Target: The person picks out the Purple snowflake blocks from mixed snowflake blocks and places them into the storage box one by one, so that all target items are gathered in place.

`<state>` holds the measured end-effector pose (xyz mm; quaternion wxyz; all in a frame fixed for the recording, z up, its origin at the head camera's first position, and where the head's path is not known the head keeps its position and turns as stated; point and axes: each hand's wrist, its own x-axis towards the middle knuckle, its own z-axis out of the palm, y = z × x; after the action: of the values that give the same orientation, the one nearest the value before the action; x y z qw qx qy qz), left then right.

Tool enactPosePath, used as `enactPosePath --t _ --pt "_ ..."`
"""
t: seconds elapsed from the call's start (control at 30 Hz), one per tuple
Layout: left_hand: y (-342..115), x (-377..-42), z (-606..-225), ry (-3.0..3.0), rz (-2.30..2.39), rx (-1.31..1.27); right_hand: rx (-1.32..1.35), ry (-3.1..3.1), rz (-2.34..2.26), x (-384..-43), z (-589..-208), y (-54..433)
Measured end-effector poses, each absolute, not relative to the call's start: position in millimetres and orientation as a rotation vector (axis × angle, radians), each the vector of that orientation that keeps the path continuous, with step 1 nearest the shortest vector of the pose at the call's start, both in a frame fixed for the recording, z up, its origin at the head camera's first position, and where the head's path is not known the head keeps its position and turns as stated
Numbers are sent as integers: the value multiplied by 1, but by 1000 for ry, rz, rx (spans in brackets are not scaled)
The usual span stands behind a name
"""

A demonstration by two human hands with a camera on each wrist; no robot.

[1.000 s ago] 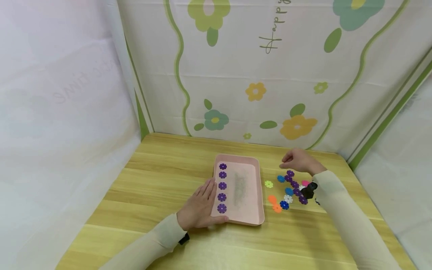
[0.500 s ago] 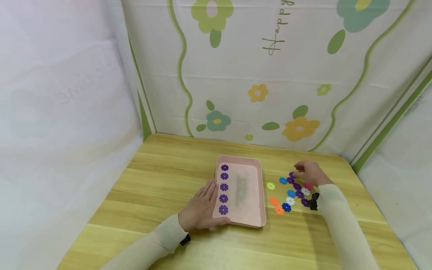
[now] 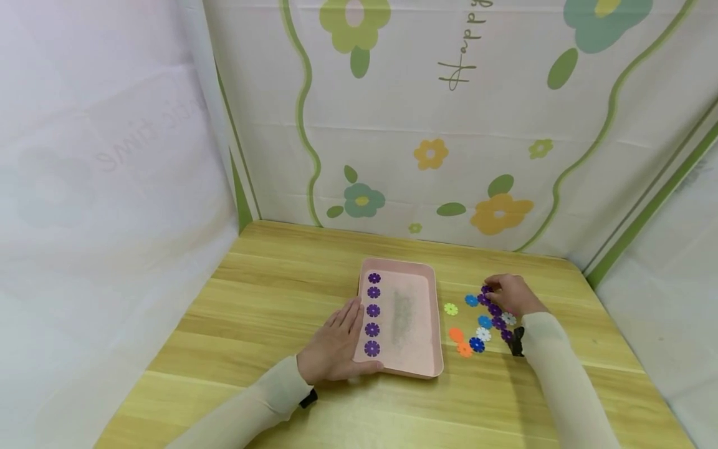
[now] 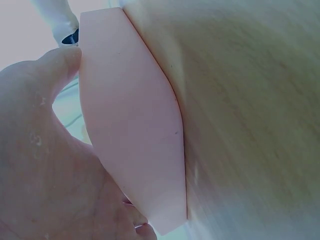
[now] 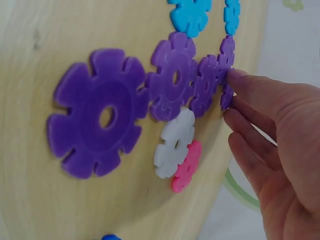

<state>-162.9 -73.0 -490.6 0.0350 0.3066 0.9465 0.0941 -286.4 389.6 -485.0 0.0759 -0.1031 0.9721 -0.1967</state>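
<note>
A shallow pink tray lies on the table with several purple flower-shaped plastic discs in a column along its left side. My left hand rests against the tray's near-left corner, fingers straight along the left rim and thumb at the near edge. In the left wrist view, that thumb touches the tray's outer wall. To the right of the tray, my right hand pinches a purple flower disc at the far end of a loose line of purple discs, between thumb and fingertips.
Around the purple line lie loose discs: yellow-green, light blue, orange, dark blue and white. A pink disc lies partly beneath a white one in the right wrist view. Patterned cloth surrounds the wooden table.
My right hand has come down from above the far end of the loose discs onto a purple one, and its fingers have closed on it. My left hand stays at the tray.
</note>
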Motion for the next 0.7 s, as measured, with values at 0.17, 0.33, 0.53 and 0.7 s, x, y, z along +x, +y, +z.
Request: enactPosePath --t 0.17,0.33,0.53,0.7 --pt "-72 -163 -487 2901 270 936 -269 2888 -638 -286 -484 389" --pt "-72 -161 -479 2884 283 942 -205 2839 -733 -287 -482 389" --pt "-72 -160 -478 2880 276 929 -223 2848 -698 -287 -472 390" --pt "-73 -160 -478 2870 297 926 -278 2864 -615 -289 -457 388"
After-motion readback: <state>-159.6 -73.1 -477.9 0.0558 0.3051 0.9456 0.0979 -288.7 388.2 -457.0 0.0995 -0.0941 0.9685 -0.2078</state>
